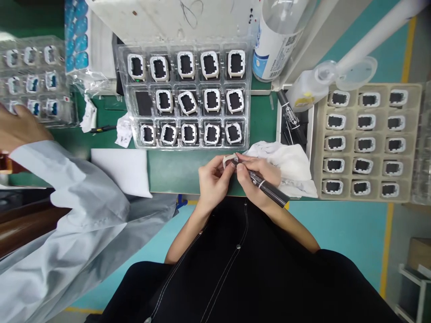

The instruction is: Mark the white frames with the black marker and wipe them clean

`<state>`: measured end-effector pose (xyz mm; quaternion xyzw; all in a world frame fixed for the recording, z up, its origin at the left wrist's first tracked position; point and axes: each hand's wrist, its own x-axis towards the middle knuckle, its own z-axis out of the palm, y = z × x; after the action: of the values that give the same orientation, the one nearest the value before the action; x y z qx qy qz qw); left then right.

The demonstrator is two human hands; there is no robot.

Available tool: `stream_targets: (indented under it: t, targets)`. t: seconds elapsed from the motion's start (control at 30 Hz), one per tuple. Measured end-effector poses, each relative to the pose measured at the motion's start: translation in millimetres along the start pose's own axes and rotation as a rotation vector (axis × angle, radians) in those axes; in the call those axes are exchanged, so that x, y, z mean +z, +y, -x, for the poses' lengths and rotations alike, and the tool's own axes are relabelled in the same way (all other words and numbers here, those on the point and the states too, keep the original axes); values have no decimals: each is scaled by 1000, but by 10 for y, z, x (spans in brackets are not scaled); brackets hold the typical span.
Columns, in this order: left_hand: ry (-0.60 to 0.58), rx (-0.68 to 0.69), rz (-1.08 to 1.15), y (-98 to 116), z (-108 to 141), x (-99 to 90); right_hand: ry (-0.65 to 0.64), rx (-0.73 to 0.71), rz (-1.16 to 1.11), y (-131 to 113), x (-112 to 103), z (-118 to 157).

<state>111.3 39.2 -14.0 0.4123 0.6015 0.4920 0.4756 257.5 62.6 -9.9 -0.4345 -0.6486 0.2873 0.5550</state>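
Near the table's front edge, my left hand (215,179) pinches a small white watch-case frame (230,159), partly hidden by my fingers. My right hand (257,177) grips a black marker pen (269,189), its tip end against or very near the frame and its back end pointing down to the right. Just beyond my hands lies a clear plastic tray (248,121) of similar white frames, one pocket of it without a frame. A crumpled white cloth (286,166) touches the area beside my right hand.
On the right stands a beige tray (415,143) of white frames. A bin with black markers (291,119), a squeeze bottle (308,87) and a large labelled bottle (274,45) sit behind. A co-worker's grey sleeve (67,175) reaches over a clear tray (70,105) at left, beside a white pad (119,172).
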Motion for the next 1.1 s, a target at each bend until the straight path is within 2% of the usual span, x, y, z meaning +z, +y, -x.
stream_targets:
  t: [0.47, 0.67, 0.77, 0.87, 0.93, 1.1]
  targets:
    - [2, 68, 13, -47, 5, 2, -16, 20, -2, -21, -17, -10]
    - [12, 99, -82, -52, 24, 0, -43, -9, 48, -18, -40, -9]
    - [22, 109, -135, -51, 28, -12, -102, -73, 132, 1, -30, -16]
    - [20, 123, -172, -49, 33, -22, -61, -208, 159, 24, 0, -17]
    - [30, 131, -175, -41, 38, -18, -33, -236, 152, 22, 9, -14]
    - [72, 137, -109, -9, 46, 23, -72, -107, 157, -26, -25, -10]
